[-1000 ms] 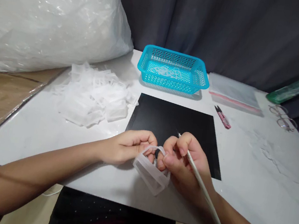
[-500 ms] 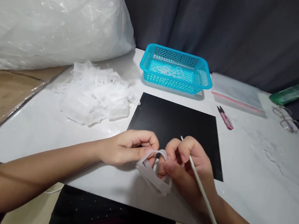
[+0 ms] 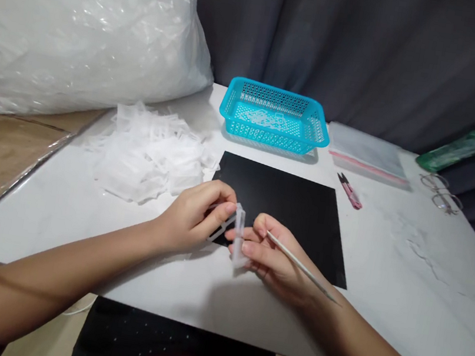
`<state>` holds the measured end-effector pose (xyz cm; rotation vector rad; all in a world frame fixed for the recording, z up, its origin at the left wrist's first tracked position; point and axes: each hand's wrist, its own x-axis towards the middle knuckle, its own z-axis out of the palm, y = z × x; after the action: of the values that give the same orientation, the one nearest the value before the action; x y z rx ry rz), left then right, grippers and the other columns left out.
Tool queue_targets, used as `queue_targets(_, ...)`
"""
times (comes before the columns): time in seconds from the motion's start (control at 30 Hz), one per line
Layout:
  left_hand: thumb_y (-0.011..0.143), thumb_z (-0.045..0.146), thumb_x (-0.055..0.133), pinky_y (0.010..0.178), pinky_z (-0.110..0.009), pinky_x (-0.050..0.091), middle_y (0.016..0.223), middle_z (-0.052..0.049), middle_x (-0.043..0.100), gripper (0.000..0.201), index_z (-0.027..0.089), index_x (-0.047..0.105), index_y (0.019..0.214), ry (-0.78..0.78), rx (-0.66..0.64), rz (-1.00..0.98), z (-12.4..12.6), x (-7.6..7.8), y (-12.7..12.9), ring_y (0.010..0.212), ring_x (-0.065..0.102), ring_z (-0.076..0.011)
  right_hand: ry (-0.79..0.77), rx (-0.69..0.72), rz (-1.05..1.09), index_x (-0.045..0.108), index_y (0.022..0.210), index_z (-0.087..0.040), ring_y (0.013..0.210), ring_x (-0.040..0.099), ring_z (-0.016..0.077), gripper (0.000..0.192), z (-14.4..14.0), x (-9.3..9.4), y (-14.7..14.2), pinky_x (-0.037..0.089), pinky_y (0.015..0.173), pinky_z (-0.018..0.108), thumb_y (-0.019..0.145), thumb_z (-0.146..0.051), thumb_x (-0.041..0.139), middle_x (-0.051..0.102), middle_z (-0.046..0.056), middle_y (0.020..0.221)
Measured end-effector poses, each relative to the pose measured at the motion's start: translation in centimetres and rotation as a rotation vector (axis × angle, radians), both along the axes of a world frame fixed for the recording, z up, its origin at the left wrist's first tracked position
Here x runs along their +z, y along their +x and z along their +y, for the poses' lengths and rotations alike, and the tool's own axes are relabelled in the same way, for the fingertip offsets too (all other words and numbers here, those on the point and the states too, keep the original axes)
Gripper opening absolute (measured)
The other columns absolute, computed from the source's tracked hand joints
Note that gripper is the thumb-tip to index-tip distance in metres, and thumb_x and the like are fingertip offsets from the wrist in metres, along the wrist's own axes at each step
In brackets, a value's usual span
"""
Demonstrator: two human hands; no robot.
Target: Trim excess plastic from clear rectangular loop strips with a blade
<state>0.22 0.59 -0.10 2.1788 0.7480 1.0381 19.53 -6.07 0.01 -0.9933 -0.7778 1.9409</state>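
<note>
My left hand (image 3: pixel 200 214) is closed, thumb against fingers, on translucent white rectangular frames (image 3: pixel 238 238) of thin plastic. Their far ends hang toward my right hand (image 3: pixel 281 262), whose thumb and fingers pinch the lower part of them. A thin pale stick (image 3: pixel 298 264) is also held in the right hand, between the curled index finger and the palm side, slanting back over the wrist. Both hands are above the near edge of a black sheet (image 3: pixel 279 199). How many frames are held cannot be told.
A heap of similar white pieces (image 3: pixel 143 155) lies to the left. Behind stands a blue basket (image 3: pixel 270 141) with a few frames inside. Pink thread snips (image 3: pixel 350 192), plastic bags (image 3: pixel 368 153), glasses (image 3: pixel 446 200) and a green bottle (image 3: pixel 470 144) are right. A large clear sack (image 3: pixel 90 25) fills the back left.
The held frames have turned from a loose loop to an upright, narrower position. My left hand has shifted up and left. The stick has swung flatter in my right hand, whose fingers have opened out somewhat.
</note>
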Motion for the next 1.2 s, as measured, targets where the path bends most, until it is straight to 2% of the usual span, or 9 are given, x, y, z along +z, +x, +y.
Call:
queue_targets(0.1, 0.096, 0.018, 0.043, 0.068, -0.026, 0.044, 0.087, -0.003, 0.062, 0.018, 0.018, 0.060, 0.093, 0.315, -0.075, 0.222, 1.1, 0.7, -1.2, 0.076, 0.057, -0.0143, 0.164, -0.106, -0.197, 0.033, 0.075, -0.023, 0.063, 0.062, 0.0110, 0.043, 1.1, -0.5, 1.3, 0.045, 0.054, 0.021, 0.076, -0.031, 0.075, 0.065, -0.001, 0.079)
queue_targets(0.23, 0.097, 0.011, 0.041, 0.072, -0.031, 0.042, 0.088, -0.004, 0.069, 0.024, 0.018, 0.064, 0.098, 0.641, -0.319, 0.551, 1.9, 1.3, -1.9, 0.074, 0.061, -0.0148, 0.435, -0.263, -0.644, 0.035, 0.073, -0.023, 0.076, 0.067, 0.0171, 0.038, 3.1, -1.7, 3.4, 0.051, 0.069, 0.032, 0.079, -0.034, 0.071, 0.071, 0.006, 0.095)
queue_targets(0.4, 0.094, 0.026, 0.052, 0.067, -0.033, 0.042, 0.088, -0.006, 0.070, 0.023, 0.016, 0.065, 0.078, 0.772, -0.310, 0.618, 0.9, 1.1, -1.4, 0.067, 0.060, -0.0149, 0.716, -0.109, -0.937, 0.049, 0.084, -0.022, 0.112, 0.062, 0.0260, 0.017, 3.9, -2.8, 4.0, 0.048, 0.088, 0.043, 0.088, -0.036, 0.059, 0.068, 0.011, 0.108)
queue_targets(0.53, 0.094, 0.030, 0.052, 0.059, -0.031, 0.040, 0.082, -0.006, 0.069, 0.025, 0.016, 0.067, 0.079, 0.738, -0.269, 0.605, 0.2, 1.3, -0.9, 0.065, 0.058, -0.0158, 0.718, -0.139, -0.872, 0.044, 0.122, -0.022, 0.088, 0.067, 0.0192, 0.036, 3.3, -2.6, 4.2, 0.050, 0.079, 0.036, 0.097, -0.048, 0.039, 0.069, 0.008, 0.098)
queue_targets(0.67, 0.094, 0.035, 0.052, 0.072, -0.036, 0.048, 0.101, -0.009, 0.070, 0.029, 0.017, 0.064, 0.113, 0.579, -0.341, 0.601, 0.0, 0.7, -0.4, 0.085, 0.063, -0.0223, 0.589, 0.002, -0.699, 0.056, 0.099, -0.019, 0.060, 0.058, 0.0127, 0.034, 3.1, -1.7, 5.0, 0.047, 0.059, 0.026, 0.093, -0.051, 0.048, 0.061, -0.001, 0.069)
queue_targets(0.83, 0.096, 0.032, 0.049, 0.084, -0.042, 0.053, 0.112, -0.011, 0.069, 0.030, 0.014, 0.063, 0.117, 0.555, -0.310, 0.669, 0.1, -0.6, -0.3, 0.100, 0.064, -0.0273, 0.482, 0.145, -0.658, 0.070, 0.087, -0.017, 0.071, 0.065, 0.0146, 0.020, 3.6, -1.0, 5.8, 0.051, 0.065, 0.027, 0.076, -0.032, 0.073, 0.070, 0.003, 0.079)
queue_targets(0.97, 0.097, 0.027, 0.045, 0.075, -0.038, 0.056, 0.123, -0.012, 0.064, 0.030, 0.015, 0.062, 0.118, 0.563, -0.178, 0.695, 0.8, -0.4, -0.9, 0.098, 0.064, -0.0265, 0.457, 0.146, -0.633, 0.071, 0.082, -0.016, 0.061, 0.061, 0.0119, 0.018, 3.5, -1.4, 5.5, 0.049, 0.058, 0.024, 0.079, -0.033, 0.071, 0.067, 0.002, 0.070)
queue_targets(1.07, 0.093, 0.043, 0.052, 0.085, -0.045, 0.054, 0.132, -0.018, 0.057, 0.047, 0.012, 0.056, 0.128, 0.464, -0.048, 0.714, 1.9, -0.1, -1.7, 0.111, 0.059, -0.0327, 0.471, 0.110, -0.661, 0.070, 0.086, -0.016, 0.060, 0.061, 0.0117, 0.019, 3.2, -1.6, 5.0, 0.048, 0.054, 0.023, 0.083, -0.034, 0.066, 0.067, 0.003, 0.073)
queue_targets(1.2, 0.078, 0.065, 0.063, 0.097, -0.054, 0.044, 0.133, -0.022, 0.055, 0.068, 0.011, 0.059, 0.120, 0.300, -0.123, 0.759, 2.9, 0.3, -2.5, 0.121, 0.052, -0.0399, 0.632, 0.164, -0.880, 0.069, 0.100, -0.019, 0.064, 0.064, 0.0126, 0.020, 2.9, -1.2, 5.0, 0.048, 0.060, 0.025, 0.092, -0.031, 0.053, 0.069, 0.002, 0.078)
